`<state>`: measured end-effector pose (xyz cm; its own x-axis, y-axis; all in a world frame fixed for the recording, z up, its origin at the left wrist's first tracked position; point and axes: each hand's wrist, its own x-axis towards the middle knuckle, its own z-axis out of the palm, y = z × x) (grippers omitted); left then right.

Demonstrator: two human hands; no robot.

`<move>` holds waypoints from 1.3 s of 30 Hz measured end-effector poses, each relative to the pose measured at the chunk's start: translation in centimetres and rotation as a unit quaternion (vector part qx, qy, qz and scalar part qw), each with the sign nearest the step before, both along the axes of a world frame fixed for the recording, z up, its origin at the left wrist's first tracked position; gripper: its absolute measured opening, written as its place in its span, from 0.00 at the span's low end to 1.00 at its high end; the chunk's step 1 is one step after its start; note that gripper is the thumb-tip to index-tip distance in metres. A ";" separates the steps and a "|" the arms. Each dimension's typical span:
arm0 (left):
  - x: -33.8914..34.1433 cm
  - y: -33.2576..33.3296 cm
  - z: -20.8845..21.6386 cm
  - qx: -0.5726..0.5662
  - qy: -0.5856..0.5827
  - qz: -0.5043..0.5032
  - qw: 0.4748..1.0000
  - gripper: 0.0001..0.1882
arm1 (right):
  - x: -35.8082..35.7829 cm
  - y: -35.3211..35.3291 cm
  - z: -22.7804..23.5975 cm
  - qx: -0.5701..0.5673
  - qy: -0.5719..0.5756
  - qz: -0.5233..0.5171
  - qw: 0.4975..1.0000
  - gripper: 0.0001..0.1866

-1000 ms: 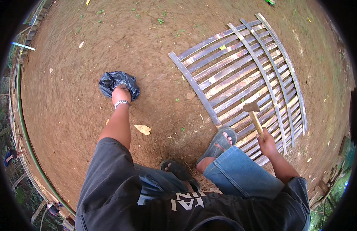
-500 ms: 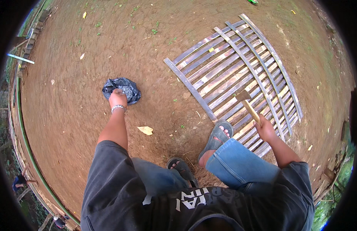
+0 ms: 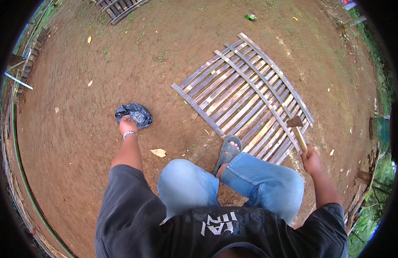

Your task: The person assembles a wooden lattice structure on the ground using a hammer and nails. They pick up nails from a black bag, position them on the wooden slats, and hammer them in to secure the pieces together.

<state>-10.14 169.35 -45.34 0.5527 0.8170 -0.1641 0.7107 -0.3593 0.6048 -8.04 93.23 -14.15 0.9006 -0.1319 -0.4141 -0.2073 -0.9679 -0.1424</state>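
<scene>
My left hand [image 3: 128, 125], a chain bracelet at its wrist, is closed on the near rim of a black plastic bag [image 3: 141, 112]. Small greyish, shiny pieces show in the bag's mouth, too small to make out. In my right hand [image 3: 311, 161] is a hatchet [image 3: 300, 138], gripped low on its pale wooden handle, with the dark head pointing away from me. That head is over the right edge of a wooden slatted panel [image 3: 222, 77], which lies on the dirt, its several slats crossed by longer strips.
My sandalled foot [image 3: 228, 151] rests at the panel's near corner. A dry leaf [image 3: 158, 152] lies between my arm and knee. Farther off are a second slatted piece [image 3: 118, 9] and a green wrapper-like thing [image 3: 251, 16]. A green hose or pole [image 3: 19, 165] runs along the left edge.
My knees have bent and come up into view, as in a squat. The hatchet has moved right and turned more upright. The bag and panel appear shifted with my view.
</scene>
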 end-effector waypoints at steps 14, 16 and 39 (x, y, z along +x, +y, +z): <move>4.4 -15.6 9.5 -0.402 -0.055 -0.223 0.886 0.16 | 8.5 16.1 -15.1 0.390 0.042 -0.062 0.918 0.15; 3.7 -22.0 8.6 -0.447 -0.017 -0.248 0.860 0.15 | 6.7 20.4 -17.6 0.405 0.048 -0.083 0.909 0.17; -8.1 -37.6 17.5 -0.515 -0.332 -0.043 0.789 0.19 | -1.5 27.3 -12.3 0.693 0.200 -0.206 0.662 0.22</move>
<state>-18.25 131.74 -27.80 0.8425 0.3939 -0.3675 0.1138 0.5366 0.8361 -9.51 120.58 -26.47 0.6890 0.4237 -0.5880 -0.7012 0.1850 -0.6885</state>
